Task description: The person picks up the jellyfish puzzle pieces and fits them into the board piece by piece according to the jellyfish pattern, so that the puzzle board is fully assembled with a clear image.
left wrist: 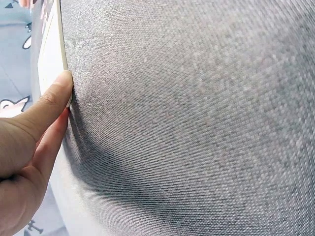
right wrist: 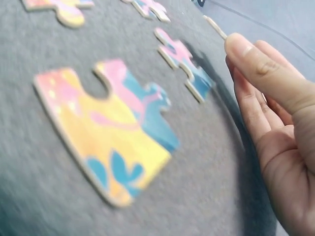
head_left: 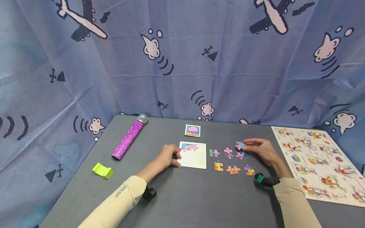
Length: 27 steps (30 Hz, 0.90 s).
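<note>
A square white puzzle tray (head_left: 194, 160) lies on the table, a pink-and-blue part of the picture (head_left: 190, 148) along its upper left. My left hand (head_left: 168, 156) grips the tray's left edge with thumb and fingers; in the left wrist view the thumb (left wrist: 58, 91) lies against that rim. To the right, my right hand (head_left: 260, 150) pinches a blue jigsaw piece (head_left: 239, 145) by its edge. Several loose pieces lie between, among them a pink one (head_left: 228, 152) and a yellow-and-blue corner piece (right wrist: 113, 132), large in the right wrist view.
Behind the tray lies a small jellyfish picture card (head_left: 192, 130). A glittery purple microphone (head_left: 128, 139) and a lime-green holder (head_left: 103, 171) are at left. A large board of cartoon figures (head_left: 322, 161) covers the right side. A patterned curtain (head_left: 182, 79) hangs behind the table.
</note>
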Available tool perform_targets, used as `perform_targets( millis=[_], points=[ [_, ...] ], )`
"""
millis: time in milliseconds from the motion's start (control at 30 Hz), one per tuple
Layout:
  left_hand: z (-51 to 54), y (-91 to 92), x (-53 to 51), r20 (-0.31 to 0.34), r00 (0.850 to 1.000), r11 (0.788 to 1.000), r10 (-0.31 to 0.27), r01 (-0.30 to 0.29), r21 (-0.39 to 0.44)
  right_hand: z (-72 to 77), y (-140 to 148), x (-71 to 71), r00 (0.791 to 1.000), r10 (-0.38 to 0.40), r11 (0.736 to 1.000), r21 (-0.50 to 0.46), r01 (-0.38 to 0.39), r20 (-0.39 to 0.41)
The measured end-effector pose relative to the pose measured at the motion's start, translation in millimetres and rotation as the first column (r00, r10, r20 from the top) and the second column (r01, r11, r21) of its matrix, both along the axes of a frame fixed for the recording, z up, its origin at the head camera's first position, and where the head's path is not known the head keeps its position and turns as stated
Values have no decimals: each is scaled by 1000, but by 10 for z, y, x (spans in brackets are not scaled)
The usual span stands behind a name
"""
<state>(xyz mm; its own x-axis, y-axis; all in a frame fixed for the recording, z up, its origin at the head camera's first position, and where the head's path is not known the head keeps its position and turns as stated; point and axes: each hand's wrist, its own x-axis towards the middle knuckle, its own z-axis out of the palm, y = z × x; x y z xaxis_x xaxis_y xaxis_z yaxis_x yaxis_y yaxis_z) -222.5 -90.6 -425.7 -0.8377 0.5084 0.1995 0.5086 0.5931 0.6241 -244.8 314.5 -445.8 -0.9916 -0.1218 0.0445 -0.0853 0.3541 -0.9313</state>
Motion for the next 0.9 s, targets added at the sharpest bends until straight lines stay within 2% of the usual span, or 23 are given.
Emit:
perform_targets(
  millis=[167, 367, 600, 900],
  points=[
    [14, 6, 0, 14, 1000, 1000, 6, -6, -3, -10, -94, -10, 1000, 25, 999, -23, -25, -15],
    [21, 13, 10, 31, 999, 1000, 12, -11, -7, 5, -179, -13, 1000, 11, 1000, -16, -11, 20],
    [39, 5, 21, 15, 1000, 1000, 1, -1, -6, 15, -270, -48, 999, 36, 997, -71, -34, 33],
    [67, 1, 38, 12, 1000, 1000, 11, -10, -23, 26, -408, -72, 996, 77, 993, -96, -73, 44]
  ],
)
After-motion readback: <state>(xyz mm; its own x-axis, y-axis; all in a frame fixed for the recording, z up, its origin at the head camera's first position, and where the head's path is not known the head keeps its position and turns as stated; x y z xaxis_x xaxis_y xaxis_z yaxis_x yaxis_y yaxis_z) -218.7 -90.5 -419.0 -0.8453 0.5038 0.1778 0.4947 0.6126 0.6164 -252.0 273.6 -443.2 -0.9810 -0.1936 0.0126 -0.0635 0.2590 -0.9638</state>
